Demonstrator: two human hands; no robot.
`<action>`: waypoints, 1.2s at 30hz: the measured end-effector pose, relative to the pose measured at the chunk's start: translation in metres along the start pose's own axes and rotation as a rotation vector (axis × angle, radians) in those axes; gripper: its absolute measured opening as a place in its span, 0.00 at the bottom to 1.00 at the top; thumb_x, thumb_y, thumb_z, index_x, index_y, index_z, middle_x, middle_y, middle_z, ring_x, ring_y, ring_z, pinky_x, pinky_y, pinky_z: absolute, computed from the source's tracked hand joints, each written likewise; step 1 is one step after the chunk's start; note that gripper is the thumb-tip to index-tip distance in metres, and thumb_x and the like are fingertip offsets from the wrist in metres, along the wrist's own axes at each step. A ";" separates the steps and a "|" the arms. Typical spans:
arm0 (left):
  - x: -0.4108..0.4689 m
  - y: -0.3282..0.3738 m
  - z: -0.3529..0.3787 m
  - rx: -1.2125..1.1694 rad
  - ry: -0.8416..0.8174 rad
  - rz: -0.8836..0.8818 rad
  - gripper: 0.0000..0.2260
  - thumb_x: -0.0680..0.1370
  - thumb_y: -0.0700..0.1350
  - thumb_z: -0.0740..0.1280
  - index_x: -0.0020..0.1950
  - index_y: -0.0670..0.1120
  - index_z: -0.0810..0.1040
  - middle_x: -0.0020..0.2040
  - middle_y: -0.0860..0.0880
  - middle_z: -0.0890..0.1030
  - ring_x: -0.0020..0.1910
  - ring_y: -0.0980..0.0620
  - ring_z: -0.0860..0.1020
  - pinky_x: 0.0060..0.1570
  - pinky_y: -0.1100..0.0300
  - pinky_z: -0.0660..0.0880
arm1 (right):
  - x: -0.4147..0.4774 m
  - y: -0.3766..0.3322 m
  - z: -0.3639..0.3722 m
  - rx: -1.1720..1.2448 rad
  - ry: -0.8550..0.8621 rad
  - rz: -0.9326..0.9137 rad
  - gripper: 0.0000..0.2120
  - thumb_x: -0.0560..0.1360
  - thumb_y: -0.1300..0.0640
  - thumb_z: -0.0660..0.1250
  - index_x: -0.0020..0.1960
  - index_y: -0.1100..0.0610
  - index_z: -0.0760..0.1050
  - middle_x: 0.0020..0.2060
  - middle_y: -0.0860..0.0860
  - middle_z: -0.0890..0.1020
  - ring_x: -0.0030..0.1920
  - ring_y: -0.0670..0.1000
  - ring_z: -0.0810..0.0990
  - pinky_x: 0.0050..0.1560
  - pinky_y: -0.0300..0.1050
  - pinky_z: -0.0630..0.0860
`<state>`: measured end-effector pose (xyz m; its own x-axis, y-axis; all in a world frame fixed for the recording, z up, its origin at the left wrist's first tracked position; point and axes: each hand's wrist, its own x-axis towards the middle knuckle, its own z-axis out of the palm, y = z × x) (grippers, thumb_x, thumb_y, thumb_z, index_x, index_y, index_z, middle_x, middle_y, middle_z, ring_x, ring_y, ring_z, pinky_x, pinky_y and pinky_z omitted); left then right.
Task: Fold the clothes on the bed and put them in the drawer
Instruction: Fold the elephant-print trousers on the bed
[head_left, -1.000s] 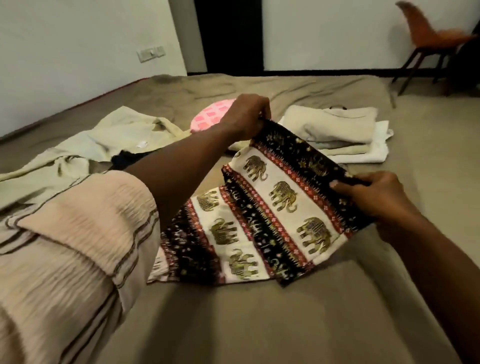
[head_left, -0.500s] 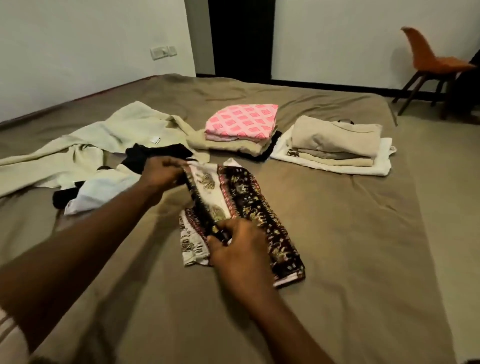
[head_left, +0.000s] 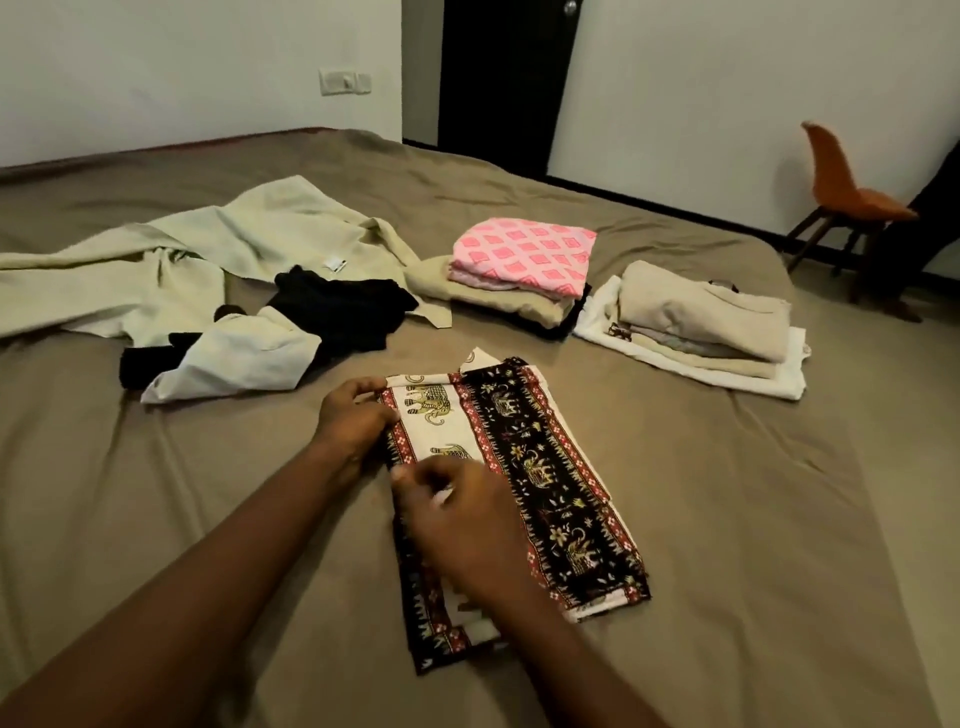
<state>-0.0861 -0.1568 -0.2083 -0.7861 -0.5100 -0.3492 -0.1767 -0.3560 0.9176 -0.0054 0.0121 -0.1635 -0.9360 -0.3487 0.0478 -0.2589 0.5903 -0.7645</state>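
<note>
Black elephant cloth (head_left: 540, 467) is being folded near the pink pile (head_left: 524, 254), its edge gripped by the left hand (head_left: 356, 421), the hold of the blurry right hand (head_left: 462, 525) unclear; another fold seems needed.

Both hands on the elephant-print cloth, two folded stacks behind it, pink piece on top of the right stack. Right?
No. Head view: the pink piece tops the left stack; the right stack is topped by beige. Both the left hand and right hand are on the elephant-print cloth, stacks behind it.
</note>
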 end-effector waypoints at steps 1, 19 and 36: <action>0.003 -0.004 0.000 -0.001 0.015 0.003 0.18 0.76 0.25 0.64 0.60 0.44 0.78 0.57 0.36 0.82 0.50 0.37 0.85 0.47 0.45 0.84 | 0.022 0.006 -0.010 0.025 0.066 0.006 0.15 0.80 0.41 0.65 0.54 0.49 0.84 0.45 0.41 0.85 0.43 0.40 0.82 0.47 0.43 0.81; 0.022 -0.022 0.003 -0.028 0.086 0.162 0.11 0.69 0.45 0.75 0.49 0.56 0.86 0.47 0.51 0.87 0.46 0.46 0.87 0.53 0.43 0.83 | 0.220 0.061 -0.062 -0.748 -0.246 -0.372 0.08 0.83 0.54 0.65 0.59 0.52 0.79 0.55 0.52 0.81 0.55 0.53 0.79 0.54 0.49 0.78; 0.021 -0.023 0.003 0.017 0.158 0.163 0.07 0.74 0.41 0.74 0.49 0.53 0.83 0.48 0.50 0.87 0.47 0.47 0.87 0.54 0.44 0.83 | 0.260 0.070 -0.033 -0.597 -0.269 -0.105 0.06 0.80 0.44 0.67 0.52 0.45 0.79 0.54 0.48 0.81 0.59 0.53 0.78 0.65 0.54 0.73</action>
<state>-0.1002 -0.1572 -0.2358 -0.7028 -0.6763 -0.2206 -0.0666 -0.2462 0.9669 -0.2749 -0.0129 -0.1831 -0.8265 -0.5503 -0.1182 -0.5058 0.8183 -0.2732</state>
